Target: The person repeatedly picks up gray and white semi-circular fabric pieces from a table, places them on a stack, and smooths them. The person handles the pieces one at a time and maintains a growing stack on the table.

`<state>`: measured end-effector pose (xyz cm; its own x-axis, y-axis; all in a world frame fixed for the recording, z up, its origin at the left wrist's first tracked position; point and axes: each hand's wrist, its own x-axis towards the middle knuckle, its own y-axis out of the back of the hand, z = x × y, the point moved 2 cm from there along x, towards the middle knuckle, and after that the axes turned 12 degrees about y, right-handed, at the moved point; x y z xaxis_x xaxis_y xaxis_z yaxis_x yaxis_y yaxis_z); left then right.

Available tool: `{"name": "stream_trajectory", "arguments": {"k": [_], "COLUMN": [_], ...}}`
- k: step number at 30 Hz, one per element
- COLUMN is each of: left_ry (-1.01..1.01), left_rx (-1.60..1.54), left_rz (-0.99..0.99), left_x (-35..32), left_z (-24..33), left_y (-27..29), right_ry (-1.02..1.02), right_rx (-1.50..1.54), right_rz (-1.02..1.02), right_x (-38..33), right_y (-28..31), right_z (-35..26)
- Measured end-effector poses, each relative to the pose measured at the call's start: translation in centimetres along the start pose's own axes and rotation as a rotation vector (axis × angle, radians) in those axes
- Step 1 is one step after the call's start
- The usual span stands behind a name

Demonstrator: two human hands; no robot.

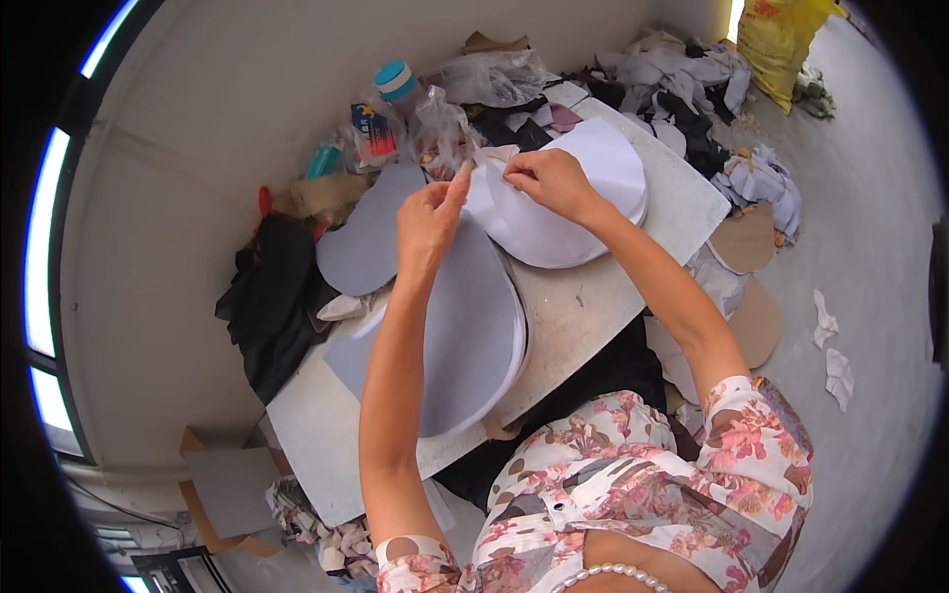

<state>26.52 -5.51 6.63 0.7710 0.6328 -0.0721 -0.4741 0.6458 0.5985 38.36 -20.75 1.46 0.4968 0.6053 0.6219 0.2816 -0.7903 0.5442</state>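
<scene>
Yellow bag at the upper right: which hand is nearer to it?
Right. The right hand is over the white stack, left of the yellow bag and apart from it; the left hand is farther left, over the grey pieces.

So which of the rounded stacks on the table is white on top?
The far-right stack, by the right hand; the nearer stack and the rounded piece at far left are grey.

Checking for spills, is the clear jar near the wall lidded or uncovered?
Lidded: a blue lid sits over the top of the jar. Whether it's tightened, I cannot tell.
</scene>
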Motion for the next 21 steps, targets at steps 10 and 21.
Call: {"name": "stream_trajectory", "arguments": {"k": [10,21], "left_ry": [-0.436,-0.272], "left_rx": [-0.134,-0.552], "left_rz": [0.121,-0.308], "left_x": [-0.5,-2.6], "left_z": [4.2,5.6], "left_y": [-3.0,1.9], "right_ry": [0.273,-0.055], "right_rx": [-0.395,-0.154], "right_rz": [0.237,0.156], "right_x": [0.7,-0.8], "right_y": [4.7,9.6], "right_z": [-0.5,0.7]}}
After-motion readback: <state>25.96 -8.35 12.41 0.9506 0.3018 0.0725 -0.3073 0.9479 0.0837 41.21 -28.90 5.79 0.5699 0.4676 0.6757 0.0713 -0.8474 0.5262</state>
